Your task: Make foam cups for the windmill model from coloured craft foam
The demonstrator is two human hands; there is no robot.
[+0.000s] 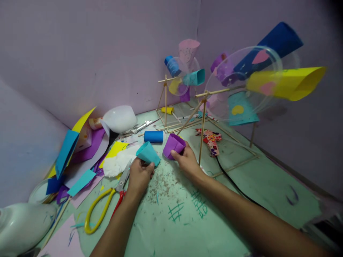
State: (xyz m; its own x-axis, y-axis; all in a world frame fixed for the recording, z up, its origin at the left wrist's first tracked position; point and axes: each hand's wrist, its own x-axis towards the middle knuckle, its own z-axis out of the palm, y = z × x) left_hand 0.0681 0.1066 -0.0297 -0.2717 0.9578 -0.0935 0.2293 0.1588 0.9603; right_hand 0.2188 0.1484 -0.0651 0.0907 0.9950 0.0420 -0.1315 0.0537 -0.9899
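Note:
My left hand (140, 175) is closed around a teal paper cup (148, 153), rolled wide at one end and narrower at the other. A purple paper cup (173, 144) of similar shape is pinched in my right hand (187, 160), its open mouth facing up. The two cups are held side by side, a small gap apart, just above the green tabletop (184, 239). Behind them lies a blue paper roll (153, 136). Yellow-handled scissors (99, 210) rest beside my left wrist, blades toward my left hand.
Two stick-framed wheels of clear plastic discs with coloured paper cups, the larger (241, 82) and smaller (179, 76), stand behind on the right. A patterned, corded hot-glue gun (211, 141) lies beneath. Paper sheets (88, 146) and white bottles (24, 226) crowd the left.

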